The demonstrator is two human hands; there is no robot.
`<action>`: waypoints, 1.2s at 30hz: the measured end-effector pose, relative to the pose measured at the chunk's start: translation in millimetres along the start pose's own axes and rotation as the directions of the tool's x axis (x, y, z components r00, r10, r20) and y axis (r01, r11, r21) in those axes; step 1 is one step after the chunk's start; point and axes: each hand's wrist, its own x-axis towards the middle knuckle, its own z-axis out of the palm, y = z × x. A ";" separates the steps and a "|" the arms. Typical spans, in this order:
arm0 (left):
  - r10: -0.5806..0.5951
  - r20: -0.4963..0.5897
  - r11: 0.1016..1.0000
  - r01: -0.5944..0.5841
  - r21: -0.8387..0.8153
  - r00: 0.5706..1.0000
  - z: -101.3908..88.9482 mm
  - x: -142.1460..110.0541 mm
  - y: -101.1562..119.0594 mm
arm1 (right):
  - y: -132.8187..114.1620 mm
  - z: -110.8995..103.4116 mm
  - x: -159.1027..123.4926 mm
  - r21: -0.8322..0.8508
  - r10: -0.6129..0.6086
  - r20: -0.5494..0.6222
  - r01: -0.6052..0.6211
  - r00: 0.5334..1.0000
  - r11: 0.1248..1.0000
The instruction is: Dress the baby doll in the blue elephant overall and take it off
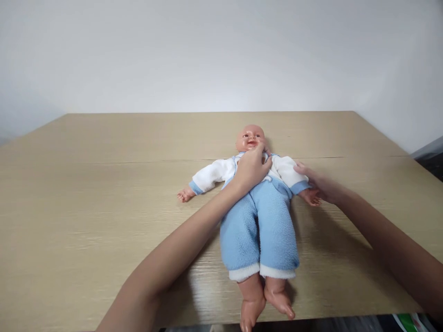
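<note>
A baby doll (pixel 273 221) lies on its back on the wooden table, head at the far end and feet at the near edge. It wears a white top with blue cuffs and fluffy blue trousers with white hems. My left hand (pixel 254 163) is across its chest, fingers bent at the collar under the chin; they hide part of the neckline. Beside the doll's sleeve (pixel 287 173) on the right is my right hand (pixel 316 182), slightly blurred, its visible fingers stretched out against the sleeve. The doll's small hand covers part of it.
The light wooden table (pixel 104 207) has a seam running across it and meets a pale wall (pixel 207 55) behind. A dark object (pixel 431 159) shows past the right edge. Below the near right edge is a green and white item (pixel 410 322).
</note>
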 end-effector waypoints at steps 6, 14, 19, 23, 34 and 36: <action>0.027 0.020 0.999 -0.028 0.030 0.999 -3.3 -3.2 3.1 | 10.2 -43.1 -23.7 -0.113 0.009 -0.216 -0.034 0.976 0.993; 0.068 0.056 0.996 -0.071 0.049 0.996 -4.2 -2.5 2.5 | 28.7 -73.5 -19.5 -0.658 -0.350 -0.312 0.065 0.883 0.750; 0.157 0.000 0.977 -0.156 0.146 0.988 -13.8 -6.7 1.3 | 37.4 -73.5 -23.4 -0.904 -0.599 -0.181 0.107 0.780 0.413; 0.217 -0.101 0.967 -0.199 0.159 0.971 -34.6 -32.7 -6.1 | 33.4 -61.5 -28.3 -0.968 -0.760 -0.101 0.111 0.641 0.223; -0.081 -0.081 0.989 0.069 -0.134 0.993 -61.7 -118.3 -58.9 | 29.7 36.5 -25.8 -0.569 -0.553 0.037 0.473 0.832 0.673; -0.115 -0.029 0.987 0.111 -0.121 0.993 -62.3 -119.7 -63.7 | 24.9 38.9 -16.7 -0.522 -0.503 0.016 0.436 0.864 0.733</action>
